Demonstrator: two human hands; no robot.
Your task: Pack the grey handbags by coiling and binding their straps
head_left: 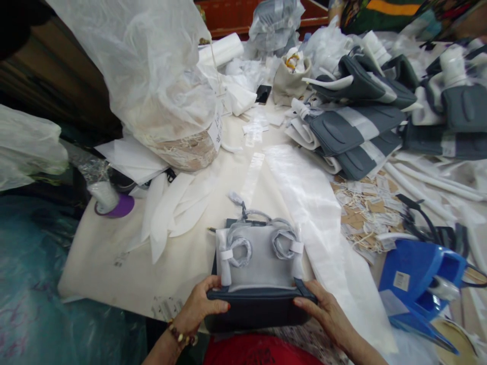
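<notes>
A dark blue handbag stands at the near edge of the table, close to my body. My left hand grips its left top corner, thumb on the front and fingers round the side. At the opposite corner, my right hand holds the bag the same way. Behind the bag's top edge a pale translucent sheet covers its back part. Two wrapped strap coils, the left coil and the right coil, lie over this sheet, fastened with white bands. The bag's underside is hidden.
Tags with strings and a blue dispenser-like holder lie to the right. Several dark bag pieces are stacked behind. White paper strips, a purple tape roll and a large plastic-covered bundle are on the left.
</notes>
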